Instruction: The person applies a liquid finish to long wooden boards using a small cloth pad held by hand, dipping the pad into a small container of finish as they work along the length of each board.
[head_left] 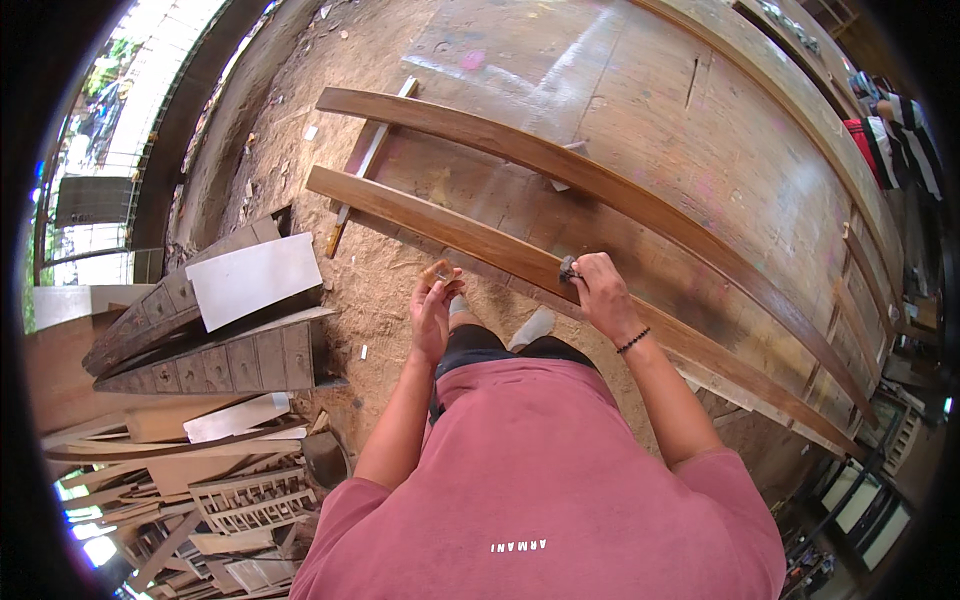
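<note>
My left hand (431,320) is closed around a small brownish, see-through container (438,271), held up beside the near beam; its contents are too small to make out. In my right hand (604,298) a dark grey wad, seemingly cloth (568,268), is pinched against the near wooden beam (450,226). That beam is long, brown and runs from upper left to lower right. Behind it, roughly parallel, lies a second, darker beam (520,146). A pale crosswise strip (372,152) passes under both at their left ends.
A large stained wooden board (640,60) lies beneath and beyond the beams. To the left, dark wooden pieces (220,362) carry a white sheet (254,280). Scrap wood and slatted frames (254,500) are heaped at lower left. Striped clothing (912,150) shows at far right.
</note>
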